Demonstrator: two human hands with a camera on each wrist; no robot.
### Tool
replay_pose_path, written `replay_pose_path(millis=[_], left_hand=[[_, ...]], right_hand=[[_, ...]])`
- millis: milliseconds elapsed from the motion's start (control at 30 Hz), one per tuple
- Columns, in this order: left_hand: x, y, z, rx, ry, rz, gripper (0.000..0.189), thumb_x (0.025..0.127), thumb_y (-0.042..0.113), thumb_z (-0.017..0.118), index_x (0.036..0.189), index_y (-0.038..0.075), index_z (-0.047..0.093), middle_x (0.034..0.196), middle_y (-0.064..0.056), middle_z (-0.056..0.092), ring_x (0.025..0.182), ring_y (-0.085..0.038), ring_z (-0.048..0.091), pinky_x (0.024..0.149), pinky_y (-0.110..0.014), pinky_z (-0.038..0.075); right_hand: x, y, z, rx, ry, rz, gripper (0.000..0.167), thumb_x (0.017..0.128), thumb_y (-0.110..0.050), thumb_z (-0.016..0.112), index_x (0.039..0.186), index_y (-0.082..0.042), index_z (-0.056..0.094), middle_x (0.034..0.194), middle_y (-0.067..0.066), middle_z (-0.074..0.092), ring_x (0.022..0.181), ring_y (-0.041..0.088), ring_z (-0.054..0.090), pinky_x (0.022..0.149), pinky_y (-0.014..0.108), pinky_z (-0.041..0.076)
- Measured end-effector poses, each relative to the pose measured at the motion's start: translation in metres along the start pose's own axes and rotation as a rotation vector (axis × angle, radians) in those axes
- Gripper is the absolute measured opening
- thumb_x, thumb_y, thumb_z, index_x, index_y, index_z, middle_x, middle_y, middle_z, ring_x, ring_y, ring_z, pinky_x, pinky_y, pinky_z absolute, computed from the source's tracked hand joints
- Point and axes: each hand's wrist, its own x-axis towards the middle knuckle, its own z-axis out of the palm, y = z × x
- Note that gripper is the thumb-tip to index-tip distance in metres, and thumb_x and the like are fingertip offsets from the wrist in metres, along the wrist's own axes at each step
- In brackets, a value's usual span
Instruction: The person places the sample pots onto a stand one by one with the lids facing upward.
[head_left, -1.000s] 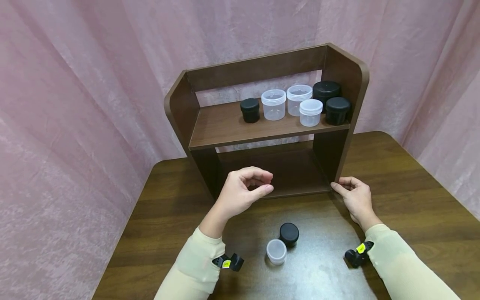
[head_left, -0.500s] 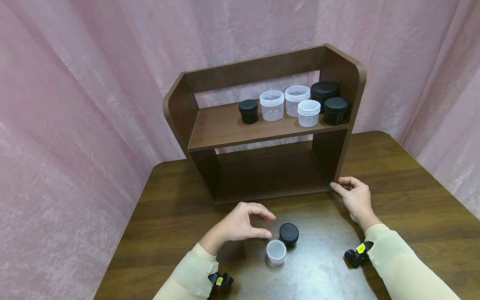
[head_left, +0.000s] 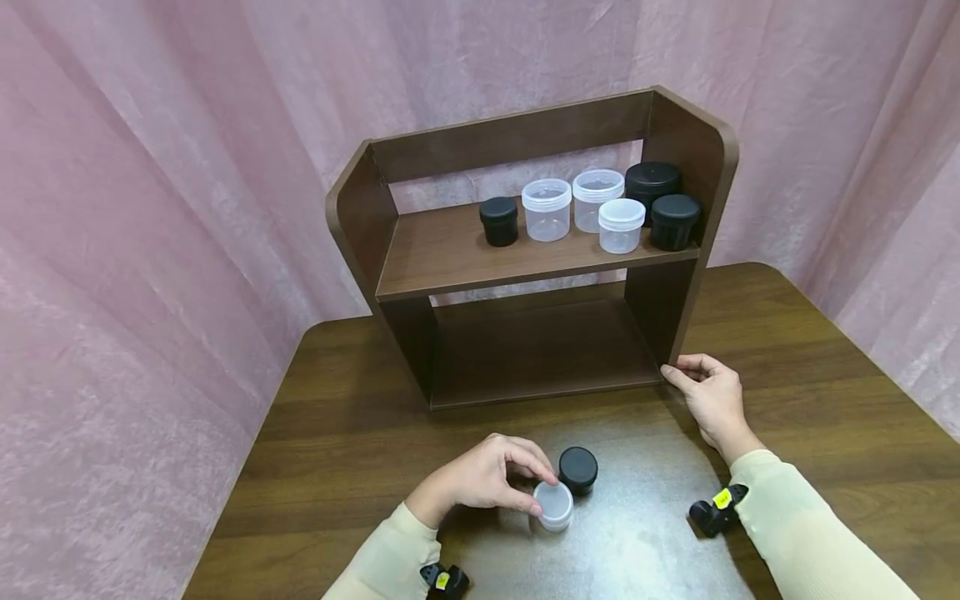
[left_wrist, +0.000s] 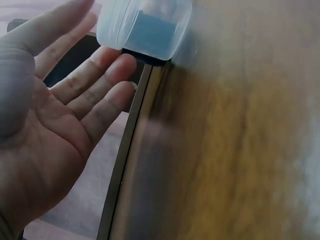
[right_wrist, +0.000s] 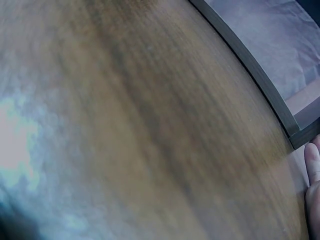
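Note:
In the head view, my left hand (head_left: 498, 477) is at a small translucent lidded jar (head_left: 556, 506) on the table, thumb and index fingertip at opposite sides of its lid. The left wrist view shows the same jar (left_wrist: 145, 27) by the fingertips, the other fingers (left_wrist: 107, 105) lying loosely bent below it. Right behind it stands a small black lidded jar (head_left: 578, 469). My right hand (head_left: 712, 400) holds the lower front right corner of the brown two-tier shelf (head_left: 540, 273) between thumb and fingers; only a bit of that hand shows in the right wrist view.
On the upper tier stand a small black jar (head_left: 499, 222), clear jars (head_left: 547, 210) and two more black jars (head_left: 673, 223) against the right side panel. The shelf rests on a wooden table (head_left: 330, 450), with a pink curtain (head_left: 187, 167) behind.
My left hand has come down from in front of the lower tier toward the table and closed its thumb and index finger at the translucent jar. My right hand has stayed at the shelf corner.

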Motion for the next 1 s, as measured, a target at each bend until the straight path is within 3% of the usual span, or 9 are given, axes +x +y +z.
replay_pose_path(millis=[133, 467, 1000], left_hand=[[-0.0002, -0.0069, 0.0021, 0.005, -0.012, -0.025, 0.029, 0.074, 0.007, 0.083, 0.101, 0.004, 0.074, 0.106, -0.001, 0.067, 0.099, -0.003, 0.06, 0.085, -0.029, 0.053], [-0.001, -0.0068, 0.0021, 0.037, -0.034, -0.055, 0.029, 0.075, 0.01, 0.083, 0.102, 0.007, 0.075, 0.106, 0.003, 0.067, 0.1, -0.001, 0.059, 0.086, -0.022, 0.051], [-0.0025, -0.0039, -0.0024, 0.028, -0.032, -0.12, 0.028, 0.074, 0.01, 0.084, 0.1, 0.008, 0.075, 0.104, 0.005, 0.067, 0.097, 0.0, 0.059, 0.084, -0.025, 0.053]], right_hand=[[0.0008, 0.0002, 0.0022, 0.034, 0.017, 0.005, 0.029, 0.081, -0.015, 0.079, 0.1, 0.002, 0.064, 0.083, -0.011, 0.061, 0.078, 0.003, 0.055, 0.062, 0.012, 0.046], [0.0015, 0.0004, 0.0032, 0.048, 0.02, 0.013, 0.025, 0.081, -0.014, 0.079, 0.097, 0.0, 0.066, 0.082, -0.012, 0.061, 0.077, 0.003, 0.055, 0.06, 0.012, 0.045], [0.0021, 0.0002, 0.0036, 0.049, 0.028, 0.008, 0.022, 0.08, -0.012, 0.079, 0.093, -0.002, 0.065, 0.079, -0.011, 0.061, 0.076, 0.003, 0.055, 0.061, 0.011, 0.045]])
